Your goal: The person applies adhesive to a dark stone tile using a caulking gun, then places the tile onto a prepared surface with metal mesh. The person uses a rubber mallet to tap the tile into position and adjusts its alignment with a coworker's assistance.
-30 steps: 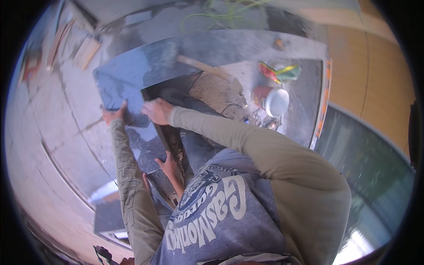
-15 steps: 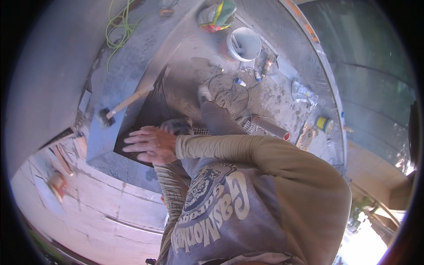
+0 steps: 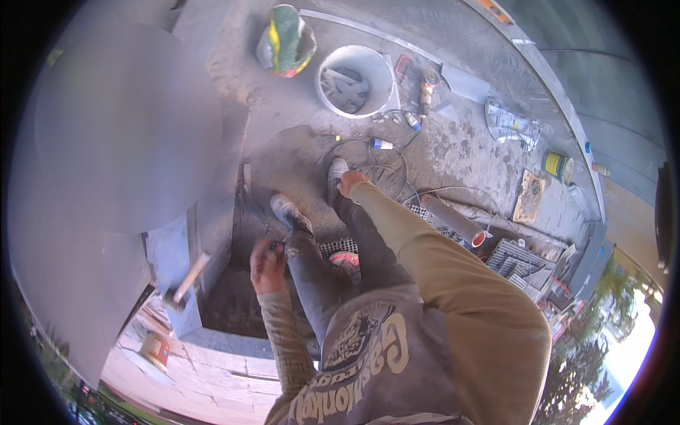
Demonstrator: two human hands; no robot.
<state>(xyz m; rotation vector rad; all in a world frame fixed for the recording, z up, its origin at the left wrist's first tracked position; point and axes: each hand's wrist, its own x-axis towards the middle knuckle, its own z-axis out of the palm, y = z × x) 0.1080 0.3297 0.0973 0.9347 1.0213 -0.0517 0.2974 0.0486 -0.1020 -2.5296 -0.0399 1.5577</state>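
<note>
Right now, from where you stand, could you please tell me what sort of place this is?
Probably a building or renovation site, judging by the hammer lying at the left, the open bucket and the dusty, stained floor.

Caught in soft, hazy daylight, muted and low in contrast across the dusty floor [image 3: 453, 152]. Brightest at lower right, burnt out to white beside the trees [image 3: 570, 372], with violet fringing along the rim of the view. Lit pale and strong over the paving [image 3: 202, 368] at lower left. Dropped into deep shadow in the hollow [image 3: 237, 301] beside the left hand [image 3: 268, 268], smeared by blur. Washed out at upper left under a large, smooth, round grey smudge [image 3: 127, 127]. Crisper around the bucket [image 3: 392, 79] and the power tool [image 3: 426, 92]. Bent at the edges by the fisheye lens, closed off by black corners.
</note>
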